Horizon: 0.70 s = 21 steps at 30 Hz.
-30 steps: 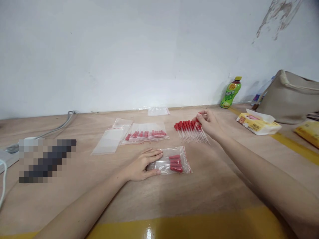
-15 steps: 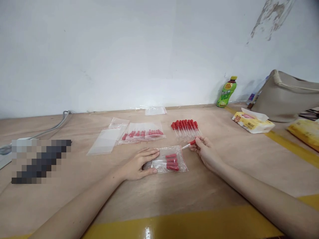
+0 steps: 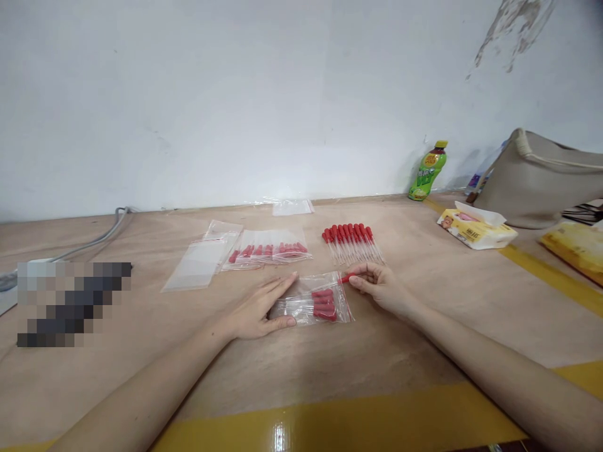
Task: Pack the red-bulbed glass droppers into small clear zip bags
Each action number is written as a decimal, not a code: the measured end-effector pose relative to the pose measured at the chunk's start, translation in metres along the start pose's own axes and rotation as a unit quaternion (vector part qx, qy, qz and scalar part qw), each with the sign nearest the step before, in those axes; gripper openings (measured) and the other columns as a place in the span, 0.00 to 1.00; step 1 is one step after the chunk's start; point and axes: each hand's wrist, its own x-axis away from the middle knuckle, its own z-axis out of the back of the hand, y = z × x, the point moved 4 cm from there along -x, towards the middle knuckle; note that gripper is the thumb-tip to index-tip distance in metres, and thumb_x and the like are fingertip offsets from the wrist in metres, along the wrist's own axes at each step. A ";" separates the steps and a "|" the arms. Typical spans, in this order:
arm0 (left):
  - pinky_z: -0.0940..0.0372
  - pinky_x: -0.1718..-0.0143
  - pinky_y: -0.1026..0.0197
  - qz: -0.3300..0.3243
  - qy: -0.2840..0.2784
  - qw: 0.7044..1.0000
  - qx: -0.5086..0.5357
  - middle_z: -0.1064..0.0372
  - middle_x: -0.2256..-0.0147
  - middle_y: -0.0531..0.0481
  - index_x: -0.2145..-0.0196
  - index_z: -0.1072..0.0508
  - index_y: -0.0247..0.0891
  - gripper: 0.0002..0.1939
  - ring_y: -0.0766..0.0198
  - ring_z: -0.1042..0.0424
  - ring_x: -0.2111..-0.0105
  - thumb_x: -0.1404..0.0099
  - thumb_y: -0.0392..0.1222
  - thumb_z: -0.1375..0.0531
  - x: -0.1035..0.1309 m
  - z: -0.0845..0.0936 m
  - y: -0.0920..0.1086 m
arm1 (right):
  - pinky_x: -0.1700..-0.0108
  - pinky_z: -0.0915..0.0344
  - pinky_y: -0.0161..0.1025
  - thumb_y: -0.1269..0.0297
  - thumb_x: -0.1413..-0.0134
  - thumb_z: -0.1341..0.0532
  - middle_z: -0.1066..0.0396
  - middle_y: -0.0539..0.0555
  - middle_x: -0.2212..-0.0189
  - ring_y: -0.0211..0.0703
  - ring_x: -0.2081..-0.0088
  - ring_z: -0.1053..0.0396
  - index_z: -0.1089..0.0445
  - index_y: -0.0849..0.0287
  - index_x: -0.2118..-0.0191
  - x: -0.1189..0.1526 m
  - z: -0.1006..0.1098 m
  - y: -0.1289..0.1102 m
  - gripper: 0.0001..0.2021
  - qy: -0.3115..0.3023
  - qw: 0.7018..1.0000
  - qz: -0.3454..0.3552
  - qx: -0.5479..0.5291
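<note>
A clear zip bag [image 3: 301, 309] lies flat in front of me, with several red-topped droppers [image 3: 324, 305] inside, their red ends to the right. My left hand [image 3: 265, 309] rests on the bag's left part, fingers and thumb apart. Between the thumb and fingers of my right hand [image 3: 372, 284] is the red end of one dropper [image 3: 347, 277], at the bag's right opening; its clear stem points left into the bag. Behind my right hand is a row of red-topped droppers [image 3: 348, 233].
Filled bags [image 3: 268, 251] lie behind my left hand, with flat plain bags [image 3: 195, 263] to their left. Another bag [image 3: 292, 207] is by the wall. A green bottle [image 3: 428, 172], tissue pack [image 3: 478, 229] and grey handbag [image 3: 541, 179] stand at the right.
My right hand has moved left with the dropper, whose stem has gone into the bag's opening. The fingers of my left hand have shifted slightly on the bag.
</note>
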 end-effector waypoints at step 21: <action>0.52 0.42 0.49 0.004 -0.014 1.000 -0.012 0.58 0.39 0.44 0.38 0.63 0.41 0.38 0.54 0.53 0.41 0.37 0.55 0.48 0.000 0.001 0.002 | 0.72 0.37 0.37 0.60 0.58 0.38 0.29 0.51 0.79 0.40 0.74 0.33 0.29 0.59 0.77 -0.013 -0.031 -0.008 0.08 -0.023 0.979 0.099 0.176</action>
